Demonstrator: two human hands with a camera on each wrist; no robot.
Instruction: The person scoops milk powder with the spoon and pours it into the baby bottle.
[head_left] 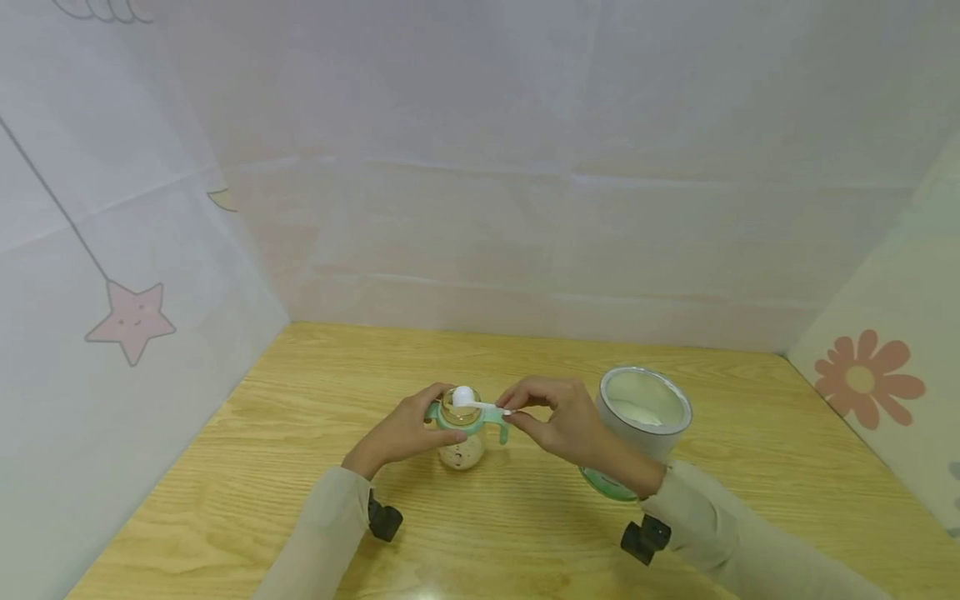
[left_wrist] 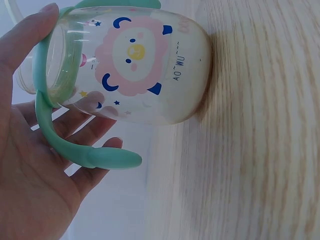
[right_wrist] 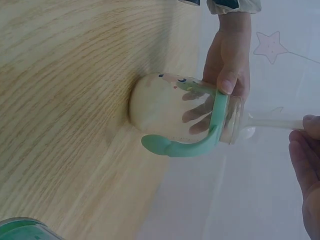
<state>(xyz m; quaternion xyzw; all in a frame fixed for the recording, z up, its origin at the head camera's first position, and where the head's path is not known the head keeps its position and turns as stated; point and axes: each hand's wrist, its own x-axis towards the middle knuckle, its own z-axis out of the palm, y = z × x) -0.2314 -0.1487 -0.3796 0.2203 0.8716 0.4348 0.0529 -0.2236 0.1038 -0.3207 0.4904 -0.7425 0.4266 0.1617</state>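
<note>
A clear baby bottle (head_left: pixel 461 437) with a mint-green handled collar (head_left: pixel 501 425) stands on the wooden table (head_left: pixel 300 417). Its open mouth faces up and white powder lies at its bottom. My left hand (head_left: pixel 420 425) grips the bottle around its neck; the left wrist view shows the fingers (left_wrist: pixel 85 112) curled behind the glass and the cartoon print (left_wrist: pixel 132 55). My right hand (head_left: pixel 517 412) pinches the handle of a white scoop (head_left: pixel 467 398), whose bowl sits over the bottle's mouth. In the right wrist view the scoop (right_wrist: pixel 270 123) reaches the bottle (right_wrist: pixel 170 110) from my right fingers (right_wrist: pixel 305 150).
An open round tin (head_left: pixel 645 408) of white powder stands just right of my right hand, with a green lid (head_left: pixel 603 485) at its base. Pale printed walls enclose the table on three sides. Bare wood lies left of and behind the bottle.
</note>
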